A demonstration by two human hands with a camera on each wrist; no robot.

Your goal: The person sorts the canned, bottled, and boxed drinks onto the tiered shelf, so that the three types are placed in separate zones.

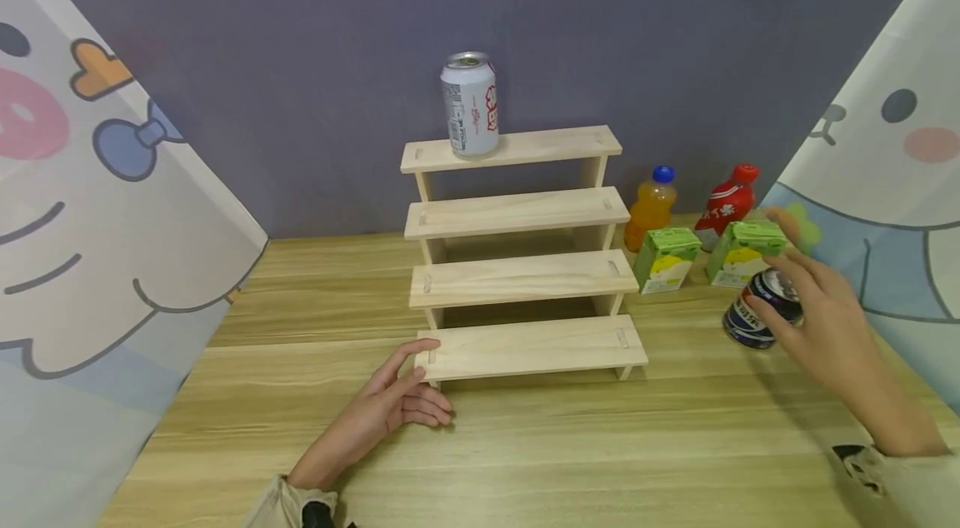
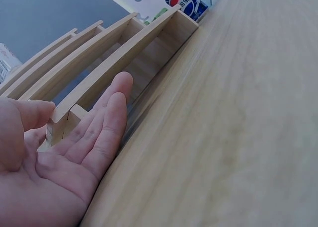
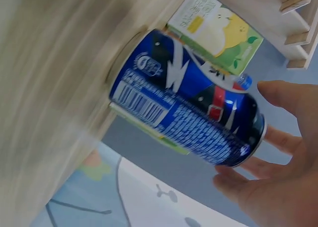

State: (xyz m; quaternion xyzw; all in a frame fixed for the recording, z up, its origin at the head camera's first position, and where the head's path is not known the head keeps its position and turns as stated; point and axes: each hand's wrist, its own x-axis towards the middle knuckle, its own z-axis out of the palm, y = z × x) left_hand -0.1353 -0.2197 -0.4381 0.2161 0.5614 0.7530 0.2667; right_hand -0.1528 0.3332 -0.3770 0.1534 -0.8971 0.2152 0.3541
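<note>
My left hand [image 1: 397, 395] holds the left end of the lowest step of a pale wooden tiered rack [image 1: 525, 349]. Thumb and index finger are at the board's end while the other fingers stretch out beneath it, close to the table. On the right, a dark blue Pepsi can [image 1: 750, 316] stands on the table. My right hand [image 1: 832, 328] is spread around the can's top, the thumb a little apart from its side in the right wrist view. A white soda can [image 1: 472, 107] stands on the rack's top step, towards the left.
Two green juice boxes [image 1: 670, 260] stand right of the rack. Behind them are an orange drink bottle [image 1: 651, 207] with a blue cap and a red bottle [image 1: 729, 203]. A dark grey panel [image 1: 330, 95] backs the wooden table [image 1: 300, 328], and cartoon-printed sheets flank both sides.
</note>
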